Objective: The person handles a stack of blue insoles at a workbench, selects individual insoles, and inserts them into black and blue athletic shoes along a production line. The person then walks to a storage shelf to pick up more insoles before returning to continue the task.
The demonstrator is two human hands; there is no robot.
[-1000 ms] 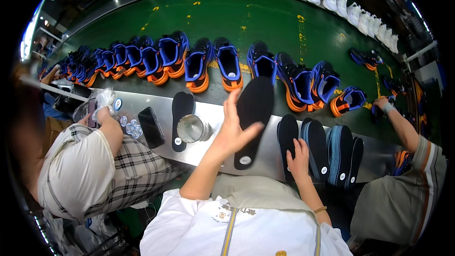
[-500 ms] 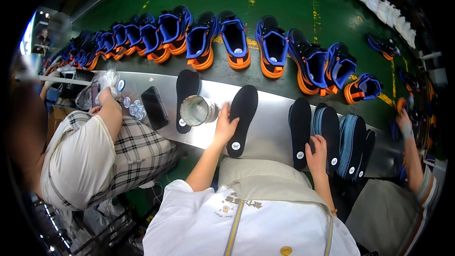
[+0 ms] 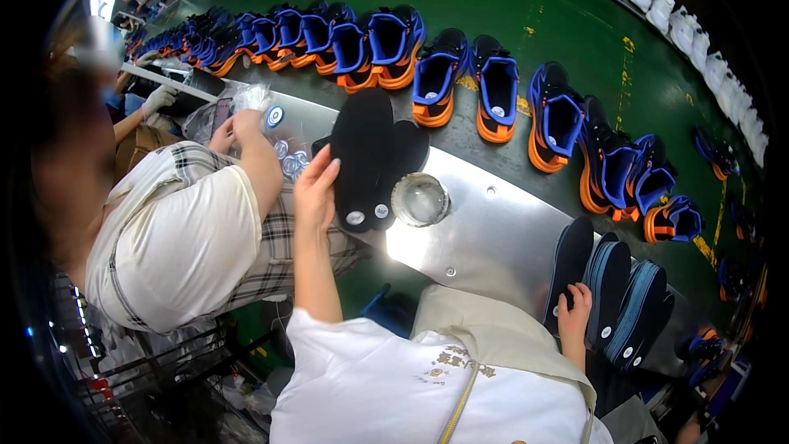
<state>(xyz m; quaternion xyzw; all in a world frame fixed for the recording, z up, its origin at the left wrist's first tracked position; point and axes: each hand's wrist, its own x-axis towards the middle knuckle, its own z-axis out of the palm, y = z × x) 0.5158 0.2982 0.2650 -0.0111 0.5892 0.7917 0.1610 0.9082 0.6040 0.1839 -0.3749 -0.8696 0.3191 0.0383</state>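
Observation:
My left hand (image 3: 316, 191) grips a black insole (image 3: 359, 152) by its left edge, at the left part of the metal bench. A second black insole (image 3: 404, 152) lies partly behind it, and both have a round white label at the heel. Just right of them stands a round, open container (image 3: 421, 200), cloudy inside. Far to the right, my right hand (image 3: 574, 311) has its fingers closed at the heel of another black insole (image 3: 571, 259). Beside that hand lie stacked black insoles with blue-grey edges (image 3: 637, 312).
Past the metal bench (image 3: 485, 234) runs a row of black, blue and orange shoes (image 3: 497, 90) along the green floor. At my left a person (image 3: 177, 234) sits by clear plastic and round blue-white stickers (image 3: 288, 160). White shoes (image 3: 699, 45) line the far right.
My left hand has carried the insole leftward, over the one left of the container. The phone is now mostly hidden. My right hand has closed at the right-side insole's heel; the view has shifted.

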